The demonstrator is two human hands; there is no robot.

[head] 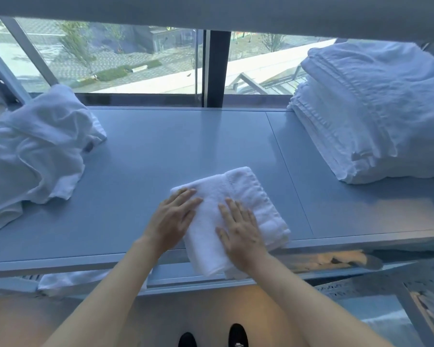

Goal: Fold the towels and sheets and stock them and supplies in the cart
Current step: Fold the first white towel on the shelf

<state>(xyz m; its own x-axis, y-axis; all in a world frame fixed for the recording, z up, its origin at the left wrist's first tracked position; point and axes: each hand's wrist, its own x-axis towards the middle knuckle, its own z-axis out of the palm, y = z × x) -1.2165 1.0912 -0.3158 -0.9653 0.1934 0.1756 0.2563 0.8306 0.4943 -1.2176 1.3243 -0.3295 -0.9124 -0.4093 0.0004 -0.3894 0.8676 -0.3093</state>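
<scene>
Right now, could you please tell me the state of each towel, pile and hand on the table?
small towel: folded, lying flat at the table's near edge, partly overhanging it.
left hand: open, pressing flat on the small towel.
right hand: open, pressing flat on the small towel.
loose linen: unfolded, crumpled at left.
towel stack: folded, piled at right.
table: bare in the middle.

Grey-blue bench (186,146) ran along a big window (125,58), a seam splitting its top toward the right. Dark vertical window frame post (219,68) stood behind the bench middle. Outside: paved ground, thin trees (75,43), a low hedge strip (125,70), a white ledge (261,63). Below the bench edge, tan floor (186,311) and two black shoes (238,334) at bottom centre. Perforated metal panel (376,284) at lower right
</scene>
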